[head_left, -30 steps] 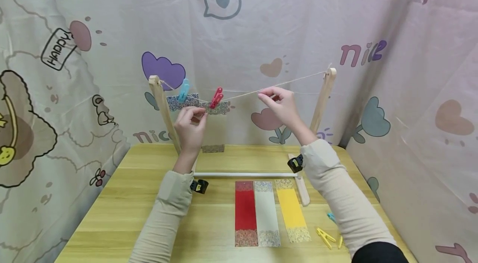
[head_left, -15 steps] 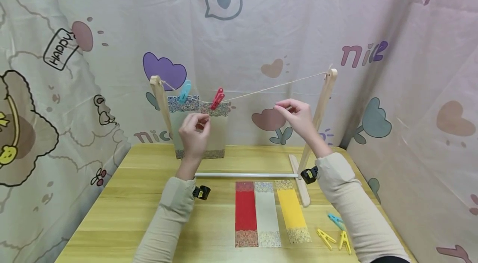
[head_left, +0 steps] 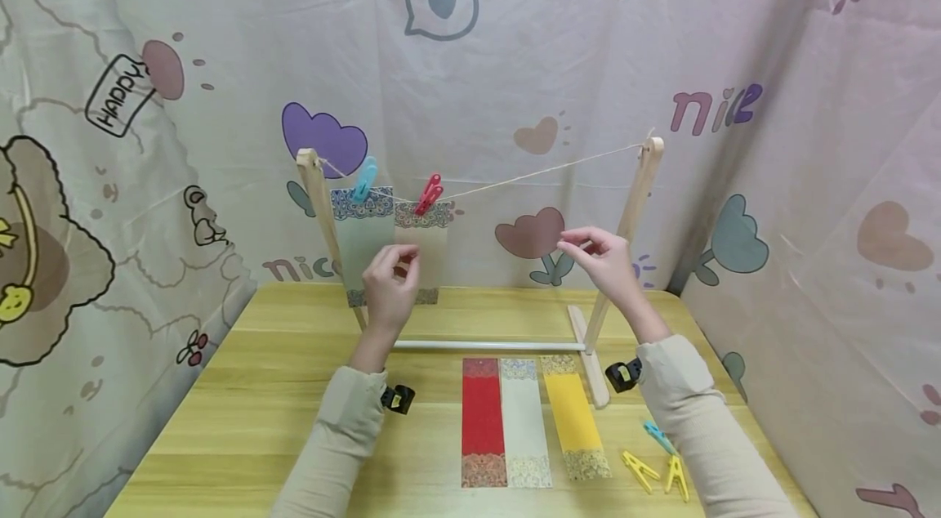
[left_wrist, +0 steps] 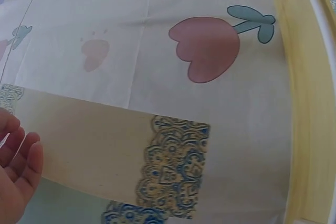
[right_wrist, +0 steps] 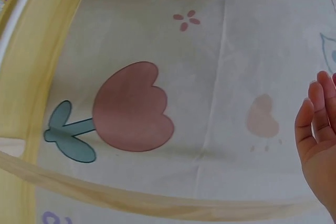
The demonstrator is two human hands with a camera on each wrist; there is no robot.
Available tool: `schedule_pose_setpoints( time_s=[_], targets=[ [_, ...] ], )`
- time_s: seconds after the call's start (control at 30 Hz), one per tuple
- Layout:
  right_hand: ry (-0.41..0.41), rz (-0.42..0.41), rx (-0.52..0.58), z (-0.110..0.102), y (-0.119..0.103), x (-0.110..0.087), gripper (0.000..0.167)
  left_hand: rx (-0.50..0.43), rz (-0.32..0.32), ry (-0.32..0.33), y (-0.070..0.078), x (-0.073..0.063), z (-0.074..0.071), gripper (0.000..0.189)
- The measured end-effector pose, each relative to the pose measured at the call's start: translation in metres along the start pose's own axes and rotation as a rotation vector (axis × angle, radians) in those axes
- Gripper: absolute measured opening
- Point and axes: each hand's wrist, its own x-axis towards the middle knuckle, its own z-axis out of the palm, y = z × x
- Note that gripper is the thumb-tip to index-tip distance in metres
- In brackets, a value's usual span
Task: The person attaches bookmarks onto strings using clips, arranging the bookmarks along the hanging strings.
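Note:
My left hand (head_left: pixel 392 289), fingers loosely bent and holding nothing, is in front of two hanging paper strips. A light blue clothespin (head_left: pixel 363 180) fastens the pale green strip (head_left: pixel 360 248) to a string (head_left: pixel 544 170). Beside it, a red clothespin (head_left: pixel 429 194) holds the beige strip (head_left: pixel 434 252), whose patterned end (left_wrist: pixel 176 166) shows in the left wrist view. Below the string's right half, my right hand (head_left: pixel 603 261) hangs in the air with nothing in it, thumb and fingers loosely bent.
Wooden posts (head_left: pixel 638 207) carry the string, with a white bar (head_left: pixel 485 346) low between them. Red (head_left: pixel 483 416), whitish (head_left: pixel 525 416) and yellow (head_left: pixel 573 412) strips lie on the table (head_left: pixel 220 404). Near the right forearm lie a blue clothespin (head_left: pixel 659 436) and two yellow clothespins (head_left: pixel 639 471).
My right hand has come away from the string, moving down and right. My left hand has dropped away from the red clothespin and beige strip. Both strips stay hanging.

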Motion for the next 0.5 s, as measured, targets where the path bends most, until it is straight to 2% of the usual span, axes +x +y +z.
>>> schedule_pose_setpoints(
  time_s=[0.3,0.5],
  targets=[
    [-0.006,0.087,-0.001,-0.004,0.011,-0.023,0.012,0.015,-0.030,-0.040,-0.004,-0.016,0.003,0.011],
    [-0.006,0.087,0.028,-0.004,0.020,-0.038,0.012,0.002,-0.068,-0.082,-0.008,-0.032,0.006,0.012]
  ],
)
